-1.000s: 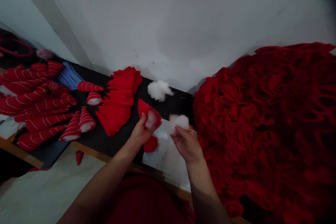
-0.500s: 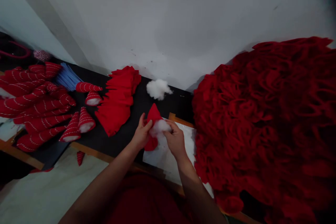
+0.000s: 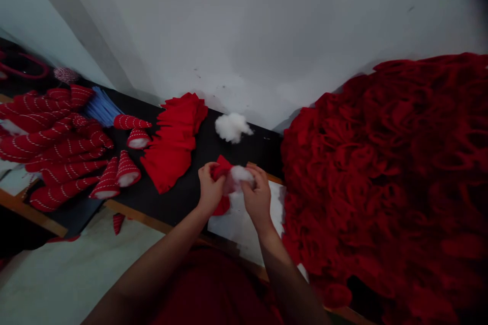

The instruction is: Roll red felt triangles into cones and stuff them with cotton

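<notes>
Between my hands is a red felt piece [image 3: 222, 205] with a pointed top, above a white sheet [image 3: 244, 233] on the black table. My left hand [image 3: 211, 188] is closed on the felt, thumb in front and fingers behind. A white tuft of stuffing [image 3: 242, 174] is pinched in my right hand [image 3: 258, 197], at the right side of the felt. How far the stuffing goes into the felt is hidden. A second clump of stuffing [image 3: 233, 128] lies on the table just beyond my hands.
Stacked red felt pieces [image 3: 171, 142] lie left of my hands. Farther left are striped red stuffed cones [image 3: 68, 147] and blue sticks [image 3: 102, 106]. A tall heap of red felt [image 3: 381, 188] rises at the right. A wall [image 3: 267, 35] borders the table's back.
The felt piece has tipped and its point sits lower. My left fingers have curled round it, and my right hand still pinches the stuffing, slightly higher. The view has shifted a little.
</notes>
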Motion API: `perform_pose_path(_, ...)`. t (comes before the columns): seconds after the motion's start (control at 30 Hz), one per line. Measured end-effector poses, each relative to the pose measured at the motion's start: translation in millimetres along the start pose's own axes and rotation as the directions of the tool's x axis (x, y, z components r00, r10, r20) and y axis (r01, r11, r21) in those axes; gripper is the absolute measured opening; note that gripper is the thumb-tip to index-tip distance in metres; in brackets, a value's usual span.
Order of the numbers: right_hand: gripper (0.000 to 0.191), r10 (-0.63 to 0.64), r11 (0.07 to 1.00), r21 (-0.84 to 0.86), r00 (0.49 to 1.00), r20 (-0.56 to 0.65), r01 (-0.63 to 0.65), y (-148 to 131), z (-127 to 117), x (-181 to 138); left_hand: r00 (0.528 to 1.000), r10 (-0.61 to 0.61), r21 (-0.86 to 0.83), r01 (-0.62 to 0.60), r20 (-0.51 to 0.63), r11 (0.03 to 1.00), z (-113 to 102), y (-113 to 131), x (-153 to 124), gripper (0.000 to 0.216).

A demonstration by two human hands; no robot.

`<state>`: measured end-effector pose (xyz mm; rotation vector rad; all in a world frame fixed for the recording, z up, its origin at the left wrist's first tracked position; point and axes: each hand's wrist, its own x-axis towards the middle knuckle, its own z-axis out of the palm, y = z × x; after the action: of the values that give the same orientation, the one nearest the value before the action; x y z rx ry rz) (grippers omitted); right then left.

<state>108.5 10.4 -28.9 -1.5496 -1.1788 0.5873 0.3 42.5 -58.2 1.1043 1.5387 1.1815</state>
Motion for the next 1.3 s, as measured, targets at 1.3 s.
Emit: perform_pose_path(1.3,0.028,-0.469,0.811,-0.371,0.882,0.05,0.452,17,16,-16,1.0,-0.025,0.073,0.025,0.001,0.997,4,6,-13,0.03)
